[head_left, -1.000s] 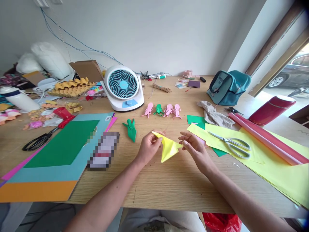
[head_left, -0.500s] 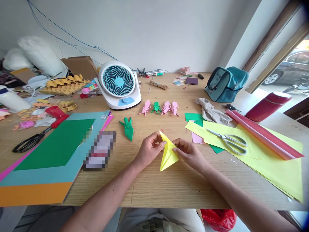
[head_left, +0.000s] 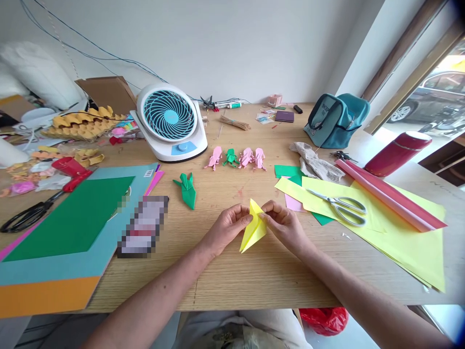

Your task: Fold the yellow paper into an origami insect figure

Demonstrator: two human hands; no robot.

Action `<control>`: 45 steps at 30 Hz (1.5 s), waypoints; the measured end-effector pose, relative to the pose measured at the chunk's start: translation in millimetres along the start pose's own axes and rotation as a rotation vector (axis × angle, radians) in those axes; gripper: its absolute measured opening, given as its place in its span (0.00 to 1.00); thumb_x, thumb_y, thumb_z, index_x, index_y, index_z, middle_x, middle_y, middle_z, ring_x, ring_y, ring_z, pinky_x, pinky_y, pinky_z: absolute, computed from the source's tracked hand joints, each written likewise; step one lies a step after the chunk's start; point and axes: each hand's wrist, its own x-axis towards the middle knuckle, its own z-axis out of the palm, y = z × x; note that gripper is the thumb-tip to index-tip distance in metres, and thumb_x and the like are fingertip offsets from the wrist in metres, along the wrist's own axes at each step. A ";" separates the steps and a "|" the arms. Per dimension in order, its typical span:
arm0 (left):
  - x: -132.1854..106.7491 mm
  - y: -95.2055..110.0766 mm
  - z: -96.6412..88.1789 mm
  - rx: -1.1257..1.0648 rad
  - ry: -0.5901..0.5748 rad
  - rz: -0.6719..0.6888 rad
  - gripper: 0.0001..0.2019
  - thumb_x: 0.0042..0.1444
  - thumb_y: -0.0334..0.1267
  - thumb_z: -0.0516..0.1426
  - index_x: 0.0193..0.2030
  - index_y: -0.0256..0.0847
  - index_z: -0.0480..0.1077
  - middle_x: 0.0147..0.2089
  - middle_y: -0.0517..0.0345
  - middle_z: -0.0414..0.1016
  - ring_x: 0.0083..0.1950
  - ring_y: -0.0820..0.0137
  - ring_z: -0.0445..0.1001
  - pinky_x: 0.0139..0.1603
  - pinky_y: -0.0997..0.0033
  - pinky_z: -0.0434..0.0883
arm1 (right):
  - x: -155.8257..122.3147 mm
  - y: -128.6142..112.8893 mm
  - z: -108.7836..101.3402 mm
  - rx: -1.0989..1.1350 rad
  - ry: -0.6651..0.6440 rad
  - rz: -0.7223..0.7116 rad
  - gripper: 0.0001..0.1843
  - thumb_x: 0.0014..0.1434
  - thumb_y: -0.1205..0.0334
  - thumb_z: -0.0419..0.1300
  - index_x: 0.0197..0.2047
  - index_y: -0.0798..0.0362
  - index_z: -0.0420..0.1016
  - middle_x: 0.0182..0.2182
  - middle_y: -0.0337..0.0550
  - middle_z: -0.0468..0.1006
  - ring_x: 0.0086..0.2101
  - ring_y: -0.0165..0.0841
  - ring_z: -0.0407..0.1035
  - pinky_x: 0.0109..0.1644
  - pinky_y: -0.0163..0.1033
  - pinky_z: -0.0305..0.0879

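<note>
A folded yellow paper piece [head_left: 253,229] is held just above the wooden table [head_left: 254,276] between both hands. My left hand [head_left: 228,227] pinches its left edge with closed fingers. My right hand [head_left: 285,225] pinches its right edge, fingers closed too. The paper's lower tip points toward me. A folded green paper figure [head_left: 188,188] lies to the left of my hands. Behind them stands a row of small origami frogs [head_left: 236,157], three pink and one green.
Silver scissors [head_left: 343,207] lie on yellow sheets [head_left: 399,237] at right, beside pink rolled paper [head_left: 388,195], a red bottle [head_left: 397,153] and a teal bag [head_left: 336,120]. A white fan [head_left: 169,121] stands behind. Stacked coloured card [head_left: 69,228] and black scissors [head_left: 23,216] lie left.
My hands have closed in on each other, and the yellow paper has been folded narrower between them. The view has shifted slightly.
</note>
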 end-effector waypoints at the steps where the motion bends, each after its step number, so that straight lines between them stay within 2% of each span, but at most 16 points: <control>1: 0.4 -0.6 0.5 0.029 0.029 0.027 0.18 0.52 0.51 0.65 0.39 0.37 0.73 0.36 0.57 0.76 0.37 0.70 0.74 0.40 0.73 0.70 | -0.2 1.0 -0.4 -0.037 0.012 -0.019 0.17 0.61 0.45 0.61 0.33 0.51 0.70 0.28 0.39 0.69 0.28 0.30 0.61 0.29 0.36 0.59; 6: 2.0 -2.4 -0.4 0.120 0.131 0.058 0.17 0.51 0.50 0.66 0.36 0.36 0.74 0.33 0.58 0.77 0.35 0.71 0.74 0.38 0.73 0.70 | -1.4 0.0 0.0 -0.205 0.022 -0.086 0.12 0.64 0.51 0.59 0.36 0.51 0.72 0.30 0.40 0.70 0.29 0.31 0.63 0.32 0.37 0.62; 9: 1.3 -1.2 0.4 0.158 0.138 0.074 0.16 0.52 0.49 0.65 0.35 0.35 0.74 0.32 0.58 0.76 0.34 0.72 0.72 0.37 0.74 0.69 | -2.1 -3.8 2.4 -0.300 0.026 -0.144 0.08 0.65 0.56 0.59 0.37 0.51 0.72 0.31 0.40 0.70 0.30 0.31 0.62 0.34 0.37 0.61; 12: -1.1 0.0 5.0 0.154 0.115 0.079 0.16 0.56 0.49 0.63 0.36 0.36 0.72 0.33 0.59 0.74 0.35 0.73 0.71 0.37 0.75 0.68 | -3.1 -5.2 5.4 -0.315 0.035 -0.164 0.08 0.65 0.58 0.57 0.35 0.51 0.69 0.30 0.39 0.68 0.31 0.31 0.61 0.34 0.37 0.59; 16: -4.8 -4.6 12.2 0.032 0.057 0.001 0.17 0.60 0.51 0.59 0.46 0.39 0.72 0.39 0.57 0.76 0.41 0.70 0.74 0.41 0.73 0.71 | -4.6 -3.1 9.1 -0.273 0.068 -0.121 0.08 0.65 0.58 0.56 0.35 0.50 0.65 0.30 0.38 0.66 0.30 0.31 0.61 0.33 0.37 0.59; 20: -6.9 -12.4 15.3 -0.206 -0.070 -0.164 0.19 0.60 0.53 0.58 0.53 0.45 0.70 0.50 0.53 0.76 0.48 0.64 0.76 0.44 0.67 0.76 | -5.4 -2.4 12.0 -0.293 0.132 -0.105 0.06 0.64 0.59 0.57 0.35 0.50 0.64 0.31 0.38 0.66 0.31 0.32 0.61 0.33 0.37 0.59; 25: -8.5 -12.9 18.8 -0.399 -0.225 -0.291 0.21 0.60 0.51 0.60 0.58 0.49 0.67 0.49 0.52 0.76 0.42 0.63 0.79 0.40 0.60 0.79 | -5.3 -4.8 12.3 -0.401 0.208 -0.169 0.05 0.65 0.59 0.55 0.37 0.49 0.63 0.32 0.39 0.65 0.33 0.34 0.61 0.36 0.39 0.59; 27: -8.2 -12.1 19.2 -0.412 -0.231 -0.299 0.20 0.59 0.49 0.61 0.57 0.49 0.68 0.45 0.54 0.77 0.39 0.66 0.79 0.36 0.65 0.79 | -5.1 -6.5 10.2 -0.446 0.180 -0.179 0.05 0.66 0.58 0.54 0.39 0.49 0.65 0.34 0.41 0.66 0.35 0.35 0.62 0.39 0.40 0.60; 30: -5.8 -11.5 15.3 -0.431 -0.151 -0.294 0.17 0.56 0.46 0.64 0.50 0.44 0.72 0.38 0.57 0.76 0.33 0.71 0.78 0.27 0.77 0.72 | -4.5 -9.2 4.8 -0.450 0.090 -0.171 0.09 0.68 0.54 0.51 0.43 0.50 0.67 0.37 0.44 0.67 0.38 0.37 0.64 0.42 0.42 0.62; 32: -3.5 -10.7 10.0 -0.468 -0.094 -0.297 0.15 0.54 0.44 0.66 0.45 0.41 0.73 0.35 0.58 0.75 0.30 0.74 0.76 0.25 0.80 0.69 | -3.3 -10.4 0.4 -0.386 0.029 -0.155 0.12 0.69 0.52 0.50 0.45 0.49 0.69 0.39 0.45 0.69 0.41 0.38 0.65 0.44 0.43 0.64; 35: -0.5 -8.6 1.5 -0.505 -0.048 -0.299 0.15 0.53 0.42 0.67 0.44 0.39 0.73 0.35 0.57 0.76 0.29 0.75 0.76 0.23 0.81 0.67 | -0.6 -9.6 -4.7 -0.172 -0.043 -0.097 0.13 0.68 0.51 0.54 0.51 0.48 0.68 0.46 0.47 0.71 0.47 0.40 0.68 0.48 0.44 0.67; 38: 0.6 -6.9 -3.6 -0.485 -0.098 -0.297 0.19 0.54 0.45 0.66 0.49 0.39 0.72 0.41 0.52 0.78 0.32 0.68 0.80 0.27 0.76 0.72 | 1.5 -6.1 -6.5 -0.048 -0.057 -0.066 0.16 0.63 0.53 0.60 0.53 0.48 0.68 0.48 0.48 0.72 0.48 0.40 0.70 0.50 0.45 0.69; 41: 0.2 -7.1 -4.2 -0.457 -0.180 -0.295 0.22 0.56 0.48 0.64 0.53 0.40 0.70 0.45 0.48 0.78 0.36 0.61 0.82 0.31 0.69 0.76 | 1.4 -2.6 -5.7 -0.110 -0.014 -0.078 0.14 0.62 0.55 0.62 0.50 0.48 0.70 0.46 0.47 0.73 0.45 0.39 0.71 0.48 0.45 0.70; 45: -0.4 -8.6 -2.4 -0.411 -0.141 -0.285 0.19 0.57 0.47 0.64 0.49 0.38 0.70 0.39 0.53 0.77 0.32 0.67 0.81 0.25 0.77 0.69 | 0.1 0.2 -4.3 -0.220 0.040 -0.082 0.13 0.61 0.54 0.62 0.48 0.48 0.71 0.42 0.46 0.74 0.41 0.39 0.70 0.43 0.44 0.72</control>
